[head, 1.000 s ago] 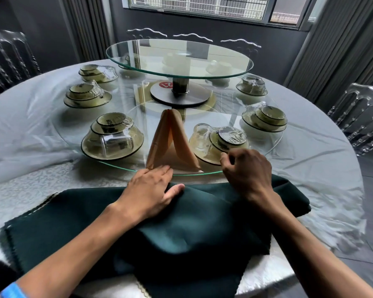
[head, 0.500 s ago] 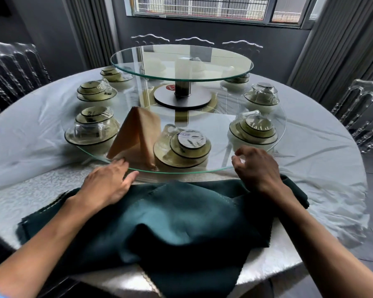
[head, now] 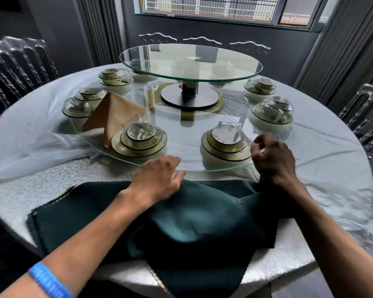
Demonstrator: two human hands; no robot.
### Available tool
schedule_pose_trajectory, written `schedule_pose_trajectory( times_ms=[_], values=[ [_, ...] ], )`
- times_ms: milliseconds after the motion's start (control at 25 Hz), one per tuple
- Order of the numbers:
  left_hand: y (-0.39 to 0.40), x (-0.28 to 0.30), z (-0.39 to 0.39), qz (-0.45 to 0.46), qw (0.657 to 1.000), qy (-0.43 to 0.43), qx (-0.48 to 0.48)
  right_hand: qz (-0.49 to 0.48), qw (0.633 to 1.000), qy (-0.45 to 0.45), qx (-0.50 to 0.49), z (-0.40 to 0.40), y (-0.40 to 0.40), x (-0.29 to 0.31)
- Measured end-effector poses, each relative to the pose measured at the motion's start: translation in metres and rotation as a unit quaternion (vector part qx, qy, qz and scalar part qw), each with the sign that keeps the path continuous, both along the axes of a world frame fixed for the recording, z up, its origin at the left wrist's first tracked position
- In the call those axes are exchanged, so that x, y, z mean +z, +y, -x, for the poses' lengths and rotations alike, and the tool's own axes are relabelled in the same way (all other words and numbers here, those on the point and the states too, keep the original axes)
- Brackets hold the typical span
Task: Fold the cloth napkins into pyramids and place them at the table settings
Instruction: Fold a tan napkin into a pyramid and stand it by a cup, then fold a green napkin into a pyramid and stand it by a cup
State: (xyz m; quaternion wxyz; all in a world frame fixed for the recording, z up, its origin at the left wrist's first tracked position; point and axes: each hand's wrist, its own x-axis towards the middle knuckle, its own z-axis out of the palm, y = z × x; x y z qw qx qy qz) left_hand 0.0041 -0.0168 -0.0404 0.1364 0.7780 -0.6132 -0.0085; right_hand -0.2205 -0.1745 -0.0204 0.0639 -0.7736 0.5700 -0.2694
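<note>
with the tan folded napkin (head: 114, 114) standing on the glass turntable (head: 181, 143), we'd nudge its rim gently using our flat, open left hand (head: 157, 179) and loosely curled right hand (head: 271, 155) (holding nothing we can see), green napkins (head: 181, 229) waiting below.

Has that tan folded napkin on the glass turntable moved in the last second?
Yes. The tan folded napkin has swung left with the glass turntable, away from the dark green cloth lying on the table's near edge.
</note>
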Motion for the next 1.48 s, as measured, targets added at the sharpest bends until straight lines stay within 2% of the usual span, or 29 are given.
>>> schedule_pose_trajectory(
  times_ms=[80, 160, 440, 560, 640, 720, 840, 920, 1000, 1120, 1200, 1240, 1280, 1320, 1360, 1440, 1480],
  values=[
    [-0.013, -0.011, -0.002, -0.066, 0.997, 0.018, -0.031, -0.100, 0.990, 0.068, 0.066, 0.003, -0.009, -0.012],
    [-0.011, -0.023, -0.010, -0.095, 0.995, 0.005, -0.030, -0.160, 0.970, 0.131, 0.126, 0.001, -0.012, -0.019],
    [0.011, -0.033, -0.050, -0.069, 0.995, 0.053, 0.038, -0.194, 0.938, 0.189, 0.215, -0.014, -0.001, -0.025],
    [0.017, -0.035, -0.065, -0.066, 0.994, 0.080, 0.043, -0.156, 0.950, 0.166, 0.216, -0.021, 0.016, -0.022],
    [0.019, -0.031, -0.070, -0.075, 0.992, 0.089, 0.049, -0.115, 0.968, 0.088, 0.205, -0.024, 0.034, -0.016],
    [0.024, -0.026, -0.068, -0.070, 0.991, 0.093, 0.059, -0.123, 0.964, 0.051, 0.229, -0.023, 0.051, -0.008],
    [0.056, -0.020, -0.046, 0.021, 0.991, 0.119, 0.049, -0.227, 0.912, 0.150, 0.306, -0.014, 0.064, -0.009],
    [0.087, -0.020, -0.032, 0.019, 0.984, 0.177, 0.019, -0.283, 0.882, 0.164, 0.341, -0.006, 0.066, -0.016],
    [0.112, -0.019, -0.029, -0.018, 0.967, 0.253, -0.008, -0.310, 0.872, 0.090, 0.369, 0.003, 0.069, -0.021],
    [0.125, -0.019, -0.039, -0.060, 0.928, 0.368, -0.019, -0.294, 0.862, -0.102, 0.401, 0.009, 0.080, -0.018],
    [0.126, -0.018, -0.044, -0.101, 0.910, 0.400, -0.042, -0.295, 0.824, -0.258, 0.409, 0.013, 0.092, -0.007],
    [0.126, -0.016, -0.044, -0.110, 0.910, 0.396, -0.055, -0.319, 0.786, -0.333, 0.412, 0.015, 0.097, 0.002],
    [0.125, -0.015, -0.045, -0.110, 0.913, 0.388, -0.062, -0.344, 0.755, -0.372, 0.416, 0.016, 0.102, 0.014],
    [0.125, -0.013, -0.045, -0.100, 0.910, 0.396, -0.065, -0.352, 0.745, -0.378, 0.422, 0.017, 0.106, 0.024],
    [0.126, -0.012, -0.047, -0.085, 0.896, 0.432, -0.060, -0.321, 0.777, -0.341, 0.420, 0.018, 0.106, 0.031],
    [0.129, -0.008, -0.053, -0.066, 0.839, 0.536, -0.063, -0.142, 0.910, -0.180, 0.347, 0.020, 0.100, 0.032],
    [0.133, -0.006, -0.056, -0.052, 0.811, 0.578, -0.075, -0.051, 0.953, -0.101, 0.282, 0.019, 0.097, 0.032]
  ],
)
